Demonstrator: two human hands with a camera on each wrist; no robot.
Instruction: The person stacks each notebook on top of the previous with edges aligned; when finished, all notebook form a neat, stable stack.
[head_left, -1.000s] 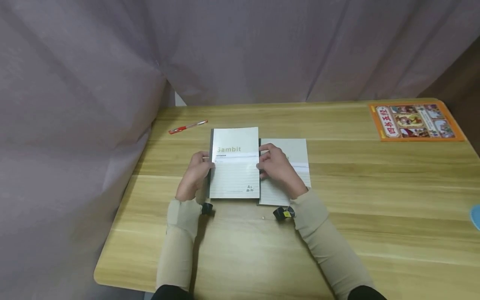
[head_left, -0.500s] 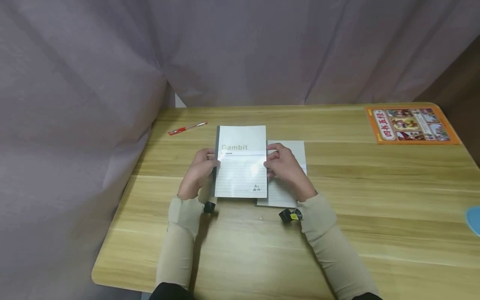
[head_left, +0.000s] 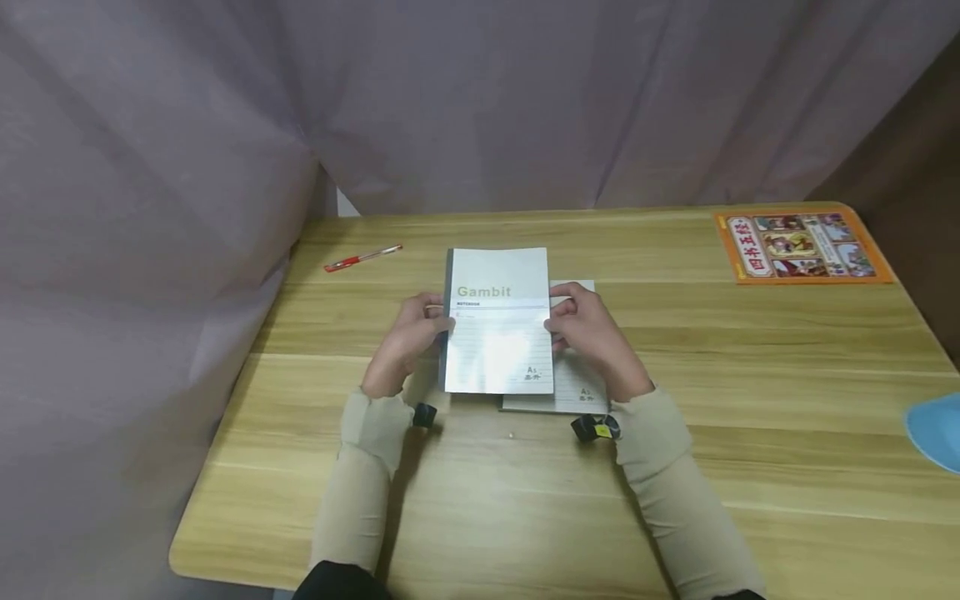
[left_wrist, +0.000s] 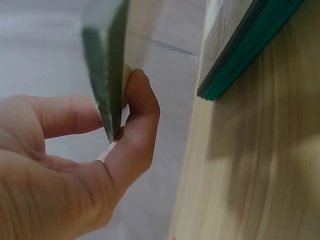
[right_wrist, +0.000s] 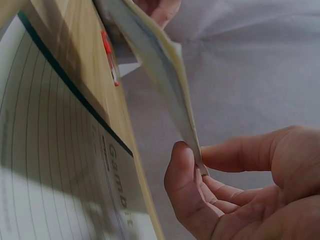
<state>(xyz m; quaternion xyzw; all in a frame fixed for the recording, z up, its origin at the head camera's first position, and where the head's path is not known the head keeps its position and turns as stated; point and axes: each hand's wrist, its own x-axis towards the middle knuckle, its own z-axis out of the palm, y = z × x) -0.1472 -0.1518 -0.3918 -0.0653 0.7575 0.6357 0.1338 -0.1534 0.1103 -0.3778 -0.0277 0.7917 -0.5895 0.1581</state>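
Between both hands a white "Gambit" notebook [head_left: 498, 321] with a dark spine is held above the table. My left hand [head_left: 408, 337] pinches its spine edge, thumb on the cover and fingers behind, as the left wrist view also shows. On the opposite edge, my right hand [head_left: 592, 333] pinches the pages between thumb and fingers. Beneath it a second, similar notebook [head_left: 577, 387] lies on the table, partly covered by the held one in the head view. The right wrist view shows that lower notebook [right_wrist: 55, 145] apart from the raised one.
A red pen [head_left: 363, 258] lies at the back left of the wooden table [head_left: 480, 517]. An orange picture book [head_left: 806, 246] lies at the back right. Part of a blue round object [head_left: 937, 432] shows at the right edge. Grey curtain [head_left: 480, 100] hangs behind.
Both hands have carried the held notebook to the right, so that it covers more of the lower notebook in the head view. The head view has also shifted slightly.
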